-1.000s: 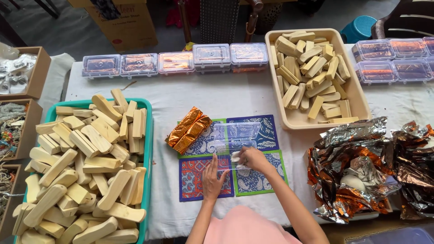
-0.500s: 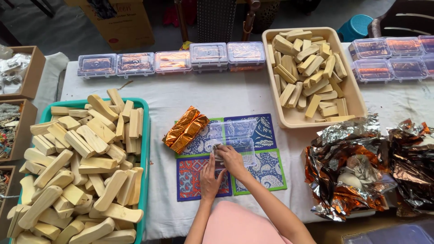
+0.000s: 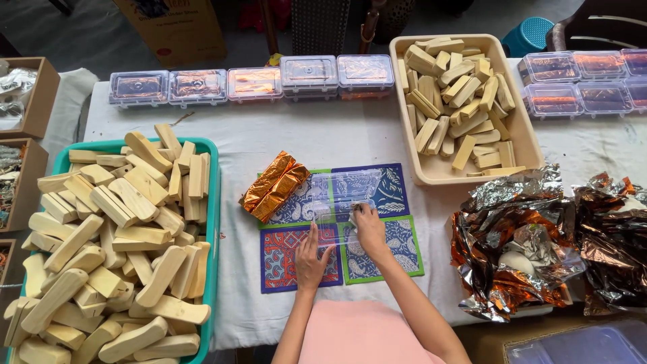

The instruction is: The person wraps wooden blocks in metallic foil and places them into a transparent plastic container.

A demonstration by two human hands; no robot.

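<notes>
Both hands worked a clear box (image 3: 344, 195) on the patterned mat (image 3: 377, 259): left hand (image 3: 311, 256) flat beside it, right hand (image 3: 369, 226) pinching its edge, near a foil packet (image 3: 275, 185).

To my left I see a green tray (image 3: 214, 202) heaped with pale wooden blocks (image 3: 114, 243), and at the far right of the table a beige tray (image 3: 522, 145) piled with more wooden pieces (image 3: 451, 87). A row of lidded clear plastic boxes (image 3: 253, 84) lines the far edge of the white tablecloth (image 3: 229, 135), with more lidded boxes (image 3: 579, 81) at the far right. Crumpled silver and copper foil wrappers (image 3: 532, 243) lie heaped near my right, and cardboard boxes (image 3: 30, 101) stand off the table's left end.
</notes>
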